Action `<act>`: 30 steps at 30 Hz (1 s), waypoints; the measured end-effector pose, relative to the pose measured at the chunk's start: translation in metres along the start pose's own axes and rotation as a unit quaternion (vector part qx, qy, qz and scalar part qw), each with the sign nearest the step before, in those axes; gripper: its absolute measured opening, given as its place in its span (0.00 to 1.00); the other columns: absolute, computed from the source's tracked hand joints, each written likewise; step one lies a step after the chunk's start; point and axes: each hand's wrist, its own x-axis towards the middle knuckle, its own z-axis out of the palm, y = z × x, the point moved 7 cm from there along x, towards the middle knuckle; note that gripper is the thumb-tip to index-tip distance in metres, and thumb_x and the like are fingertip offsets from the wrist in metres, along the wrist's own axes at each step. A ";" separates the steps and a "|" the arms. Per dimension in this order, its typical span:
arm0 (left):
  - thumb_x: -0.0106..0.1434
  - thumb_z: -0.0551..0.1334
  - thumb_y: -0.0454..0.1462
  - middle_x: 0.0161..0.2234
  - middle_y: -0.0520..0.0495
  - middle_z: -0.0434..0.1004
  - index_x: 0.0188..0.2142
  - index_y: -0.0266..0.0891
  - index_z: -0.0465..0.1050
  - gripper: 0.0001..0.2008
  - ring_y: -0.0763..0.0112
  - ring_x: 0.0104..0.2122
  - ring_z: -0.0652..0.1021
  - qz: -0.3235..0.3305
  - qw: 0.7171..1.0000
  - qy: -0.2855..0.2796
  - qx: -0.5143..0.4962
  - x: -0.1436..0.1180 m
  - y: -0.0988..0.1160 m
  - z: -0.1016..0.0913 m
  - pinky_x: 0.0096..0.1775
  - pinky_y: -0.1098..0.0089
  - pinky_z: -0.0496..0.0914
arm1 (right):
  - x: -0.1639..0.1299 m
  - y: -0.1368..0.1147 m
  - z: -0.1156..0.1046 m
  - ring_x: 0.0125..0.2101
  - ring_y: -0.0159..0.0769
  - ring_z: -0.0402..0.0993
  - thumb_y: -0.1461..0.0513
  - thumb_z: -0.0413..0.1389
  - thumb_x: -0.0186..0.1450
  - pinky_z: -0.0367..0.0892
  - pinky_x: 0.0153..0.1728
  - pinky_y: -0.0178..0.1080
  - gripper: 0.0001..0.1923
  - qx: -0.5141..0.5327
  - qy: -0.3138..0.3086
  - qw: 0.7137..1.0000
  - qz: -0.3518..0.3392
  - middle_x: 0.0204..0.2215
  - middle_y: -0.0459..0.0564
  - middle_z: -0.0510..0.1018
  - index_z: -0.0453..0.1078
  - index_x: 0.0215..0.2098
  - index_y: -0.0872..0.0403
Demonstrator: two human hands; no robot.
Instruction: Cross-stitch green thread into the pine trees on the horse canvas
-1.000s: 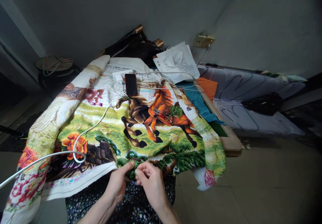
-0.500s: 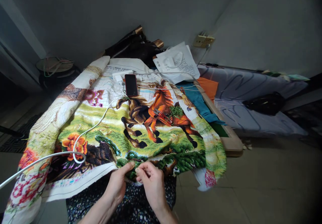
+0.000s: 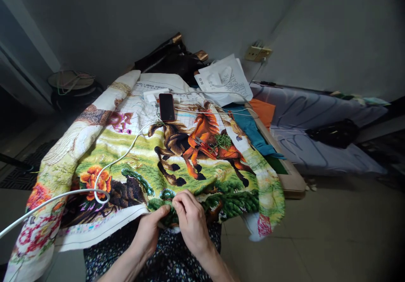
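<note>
Head view shows a cross-stitch canvas [image 3: 152,164] draped over a table and down to the lap, soft, floppy and light by my judgement, best held at its near hem. Left hand [image 3: 148,231] pinches that green edge, thumb on top; right hand [image 3: 190,218] curls over it, fingertips closed on the fabric, both wrists low

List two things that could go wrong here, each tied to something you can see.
The scissors lie loose on the embroidered cloth; tugging the edge where both hands pinch it might slide them off. The white cable loops across the cloth and could snag, dragging the phone.
</note>
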 end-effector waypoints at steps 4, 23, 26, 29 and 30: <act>0.40 0.74 0.38 0.38 0.40 0.76 0.34 0.29 0.78 0.21 0.64 0.40 0.74 -0.013 1.000 0.005 -0.013 0.001 -0.002 0.000 0.51 0.63 0.66 | 0.003 0.018 0.001 0.27 0.31 0.67 0.59 0.41 0.71 0.60 0.28 0.33 0.13 0.045 -0.014 0.996 0.079 0.26 0.48 0.70 0.60 0.33 0.57; 0.39 0.75 0.36 0.37 0.38 0.77 0.36 0.28 0.79 0.23 0.60 0.42 0.75 -0.014 0.999 0.011 -0.033 0.002 -0.004 -0.002 0.54 0.61 0.65 | -0.007 0.040 -0.018 0.25 0.30 0.67 0.57 0.53 0.65 0.64 0.27 0.30 0.13 0.170 0.034 0.974 0.145 0.24 0.49 0.72 0.72 0.34 0.59; 0.37 0.75 0.37 0.37 0.38 0.76 0.34 0.27 0.79 0.23 0.61 0.41 0.74 -0.008 0.999 0.011 -0.037 0.002 -0.003 -0.001 0.52 0.61 0.66 | -0.010 0.033 -0.011 0.27 0.30 0.67 0.59 0.53 0.65 0.62 0.28 0.30 0.11 0.140 -0.061 0.979 0.134 0.26 0.49 0.73 0.74 0.33 0.58; 0.37 0.75 0.37 0.37 0.38 0.76 0.32 0.26 0.78 0.22 0.63 0.39 0.74 -0.011 0.999 0.017 -0.029 0.002 -0.003 -0.001 0.50 0.62 0.66 | -0.013 0.026 -0.005 0.28 0.30 0.68 0.62 0.53 0.64 0.61 0.30 0.31 0.09 0.124 -0.111 0.978 0.127 0.27 0.47 0.75 0.75 0.32 0.57; 0.37 0.75 0.37 0.38 0.37 0.76 0.32 0.26 0.78 0.22 0.63 0.39 0.74 -0.012 0.999 0.019 -0.027 0.002 -0.003 -0.002 0.50 0.62 0.66 | -0.014 0.024 -0.004 0.28 0.30 0.69 0.63 0.53 0.63 0.61 0.30 0.31 0.09 0.124 -0.115 0.978 0.126 0.27 0.47 0.75 0.76 0.32 0.56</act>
